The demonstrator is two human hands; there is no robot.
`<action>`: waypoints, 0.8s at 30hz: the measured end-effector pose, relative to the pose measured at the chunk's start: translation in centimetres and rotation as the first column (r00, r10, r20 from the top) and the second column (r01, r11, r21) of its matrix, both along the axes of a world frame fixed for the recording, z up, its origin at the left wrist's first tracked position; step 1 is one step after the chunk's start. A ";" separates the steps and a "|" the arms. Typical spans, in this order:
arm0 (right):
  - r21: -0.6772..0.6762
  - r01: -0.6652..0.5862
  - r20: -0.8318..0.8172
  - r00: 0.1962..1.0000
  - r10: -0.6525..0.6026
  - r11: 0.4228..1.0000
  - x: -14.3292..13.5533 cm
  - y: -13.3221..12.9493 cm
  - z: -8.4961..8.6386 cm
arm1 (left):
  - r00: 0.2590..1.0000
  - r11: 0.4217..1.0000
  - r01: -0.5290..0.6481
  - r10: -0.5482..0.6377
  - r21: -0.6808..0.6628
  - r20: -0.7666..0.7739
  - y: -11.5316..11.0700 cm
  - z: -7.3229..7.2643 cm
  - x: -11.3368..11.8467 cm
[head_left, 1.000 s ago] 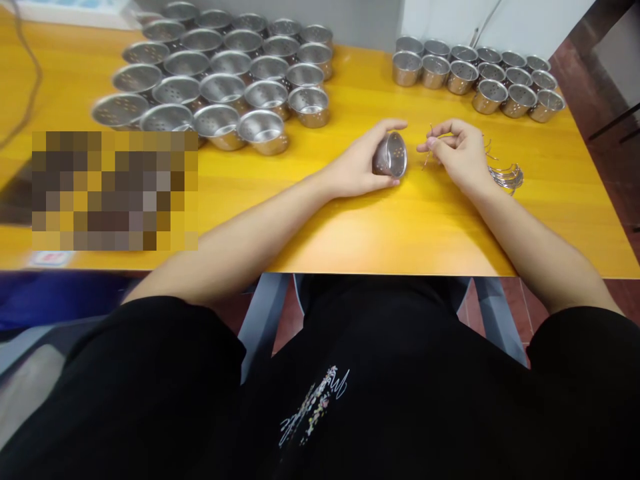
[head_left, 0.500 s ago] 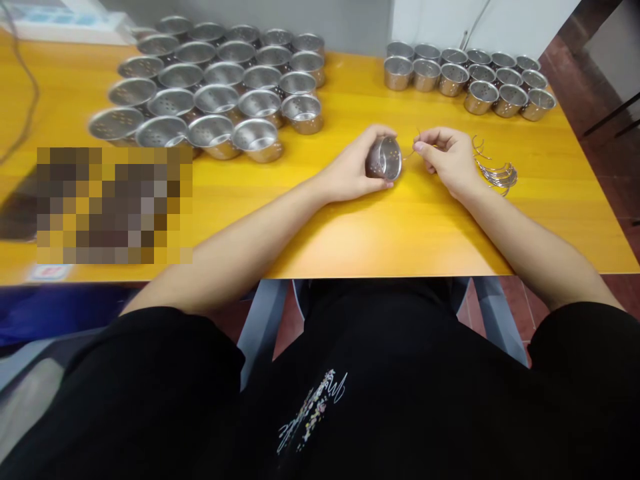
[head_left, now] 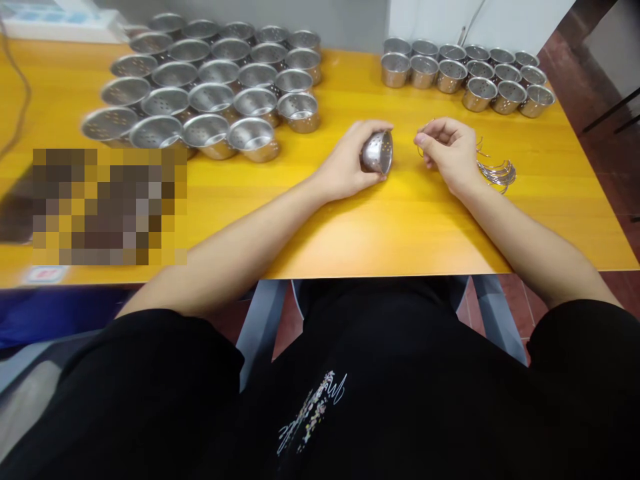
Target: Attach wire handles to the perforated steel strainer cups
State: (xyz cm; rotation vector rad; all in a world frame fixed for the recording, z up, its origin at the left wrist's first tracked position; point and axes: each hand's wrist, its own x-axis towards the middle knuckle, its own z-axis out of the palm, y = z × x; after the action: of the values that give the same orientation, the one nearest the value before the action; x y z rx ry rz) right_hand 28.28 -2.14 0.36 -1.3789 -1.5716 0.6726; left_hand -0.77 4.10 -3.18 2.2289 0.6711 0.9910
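Note:
My left hand (head_left: pixel 353 163) is wrapped round a small perforated metal cup (head_left: pixel 376 153), tilted on its side with its mouth facing right. To the right of the cup, apart from it, my right hand (head_left: pixel 450 152) pinches a thin curved wire (head_left: pixel 419 148) between thumb and fingers; part of the wire is hidden by the fingers. Just right of that hand, a small pile of curved metal wires (head_left: pixel 497 175) lies on the yellow table (head_left: pixel 350 233).
Rows of metal cups (head_left: pixel 210 99) fill the back left of the table. A smaller group of perforated cups (head_left: pixel 453 77) stands at the back right by the wall. A blurred-out patch (head_left: pixel 110 207) covers something at the left, near a cable (head_left: pixel 23 100).
My left hand has turned the cup so its mouth points more to the right. The wire in my right hand has swung to a different angle, farther from the cup.

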 end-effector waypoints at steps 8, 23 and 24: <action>-0.068 -0.017 -0.032 0.999 0.014 0.998 -1.3 -1.3 1.1 | 1.000 1.000 0.009 -0.009 -0.006 -0.002 0.0 -0.1 -0.1; -0.019 -0.001 -0.027 1.000 0.000 1.000 -0.8 -0.8 0.6 | 1.000 1.000 0.011 -0.011 0.003 -0.007 0.3 -0.6 -0.1; -0.012 -0.004 -0.020 1.000 0.004 1.000 -0.8 -0.8 0.6 | 1.000 1.000 0.013 -0.013 0.001 -0.002 0.4 -0.7 -0.1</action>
State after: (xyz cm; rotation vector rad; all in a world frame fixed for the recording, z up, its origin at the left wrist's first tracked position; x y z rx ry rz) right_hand 27.49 -2.91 0.92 -1.3740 -1.5570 0.6977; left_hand -0.88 4.50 -3.85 2.2331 0.6563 0.9826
